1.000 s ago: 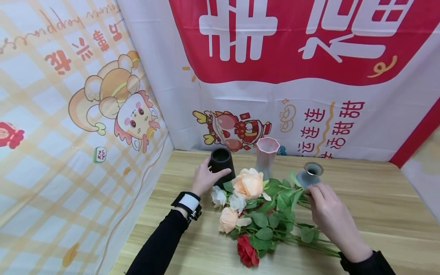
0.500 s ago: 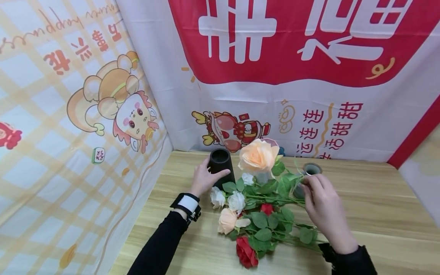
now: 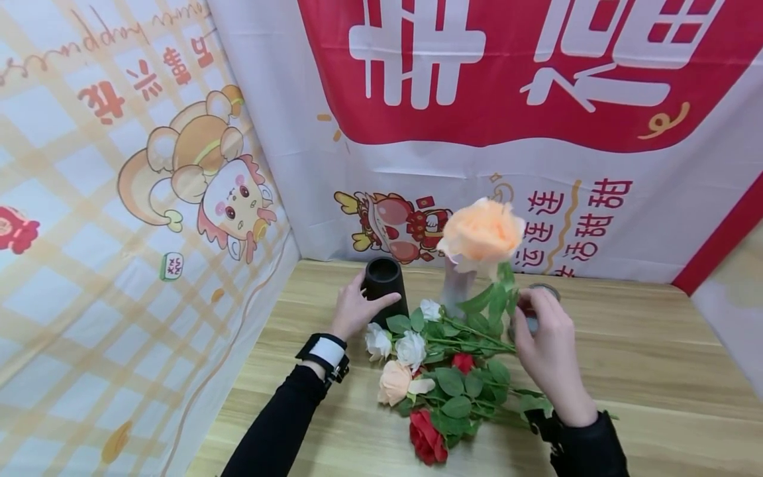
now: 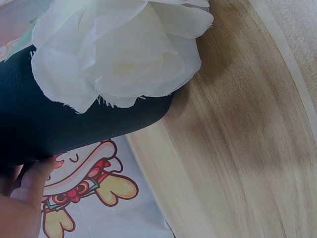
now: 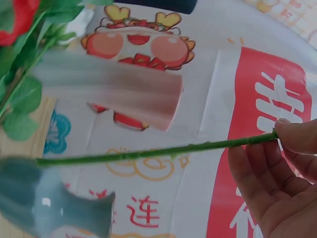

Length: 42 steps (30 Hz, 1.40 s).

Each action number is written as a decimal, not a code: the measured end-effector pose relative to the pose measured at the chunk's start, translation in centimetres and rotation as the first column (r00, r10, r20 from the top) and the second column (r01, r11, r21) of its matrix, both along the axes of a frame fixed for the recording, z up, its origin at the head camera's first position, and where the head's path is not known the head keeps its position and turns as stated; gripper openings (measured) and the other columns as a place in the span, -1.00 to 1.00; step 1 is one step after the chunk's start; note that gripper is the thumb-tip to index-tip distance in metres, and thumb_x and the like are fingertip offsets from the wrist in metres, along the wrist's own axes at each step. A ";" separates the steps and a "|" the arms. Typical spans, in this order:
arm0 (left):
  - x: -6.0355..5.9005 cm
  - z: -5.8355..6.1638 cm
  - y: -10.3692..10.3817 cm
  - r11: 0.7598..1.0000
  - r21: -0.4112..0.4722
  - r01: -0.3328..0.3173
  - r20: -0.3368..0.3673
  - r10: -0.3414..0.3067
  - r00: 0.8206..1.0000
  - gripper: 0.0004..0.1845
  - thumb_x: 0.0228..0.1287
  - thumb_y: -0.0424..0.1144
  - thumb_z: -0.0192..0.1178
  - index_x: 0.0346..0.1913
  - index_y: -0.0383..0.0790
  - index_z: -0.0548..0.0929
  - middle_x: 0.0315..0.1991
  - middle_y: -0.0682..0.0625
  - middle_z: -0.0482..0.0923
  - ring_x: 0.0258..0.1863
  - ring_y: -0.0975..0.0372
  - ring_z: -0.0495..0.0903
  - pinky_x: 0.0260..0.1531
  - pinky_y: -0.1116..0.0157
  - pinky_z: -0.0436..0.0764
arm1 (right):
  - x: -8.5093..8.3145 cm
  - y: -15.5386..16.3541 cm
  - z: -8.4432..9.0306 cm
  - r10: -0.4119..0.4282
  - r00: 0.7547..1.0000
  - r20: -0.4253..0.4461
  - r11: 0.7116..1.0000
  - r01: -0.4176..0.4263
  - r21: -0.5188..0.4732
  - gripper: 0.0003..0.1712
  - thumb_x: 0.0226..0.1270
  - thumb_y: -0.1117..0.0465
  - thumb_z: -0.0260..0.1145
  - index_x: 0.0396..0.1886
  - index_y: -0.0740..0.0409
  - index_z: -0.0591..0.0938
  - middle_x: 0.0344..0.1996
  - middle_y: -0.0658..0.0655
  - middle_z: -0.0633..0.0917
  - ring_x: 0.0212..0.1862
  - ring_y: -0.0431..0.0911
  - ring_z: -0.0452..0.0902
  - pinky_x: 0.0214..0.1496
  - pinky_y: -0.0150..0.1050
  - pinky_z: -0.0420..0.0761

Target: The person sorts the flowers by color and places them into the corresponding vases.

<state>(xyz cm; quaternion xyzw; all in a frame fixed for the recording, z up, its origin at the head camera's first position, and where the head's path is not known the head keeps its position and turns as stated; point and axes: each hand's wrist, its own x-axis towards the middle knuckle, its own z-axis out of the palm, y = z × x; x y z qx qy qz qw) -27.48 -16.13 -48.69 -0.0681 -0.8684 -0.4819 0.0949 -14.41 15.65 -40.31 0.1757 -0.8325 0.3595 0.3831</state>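
Observation:
Near the back of the table my left hand (image 3: 360, 306) grips an upright black vase (image 3: 386, 285), thumb across its front. In the left wrist view a white rose (image 4: 129, 59) overlaps the vase's dark side. My right hand (image 3: 548, 348) pinches the green stem (image 5: 188, 148) of a large peach rose (image 3: 483, 230), raised above the other flowers. The right wrist view shows the stem's bare end out past the fingers. Behind the rose stands a pink vase (image 3: 456, 290), partly hidden. A blue-grey vase (image 5: 54, 198) is mostly covered by my right hand in the head view.
Between my hands lie several flowers on the wooden table (image 3: 340, 430): white roses (image 3: 410, 349), a smaller peach rose (image 3: 395, 383) and a red rose (image 3: 427, 436), stems pointing right. Printed cloth (image 3: 280, 119) hangs at the back and left.
My right hand has lifted the large peach rose off the pile, and its bloom has swung up and to the right. The left hand stays on the black vase.

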 end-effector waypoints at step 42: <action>0.1 0.1 0.1 1.000 0.007 0.017 -0.003 -0.017 1.000 -0.11 -0.14 0.35 0.47 0.32 0.17 0.48 0.21 0.10 0.51 0.20 0.04 0.37 0.07 -0.02 0.47 | -5.8 -3.5 5.1 0.583 0.783 0.215 0.593 -0.230 -0.772 -0.52 0.51 0.05 0.17 0.08 0.42 0.44 -0.07 0.27 0.57 -0.03 0.03 0.57 0.13 -0.12 0.49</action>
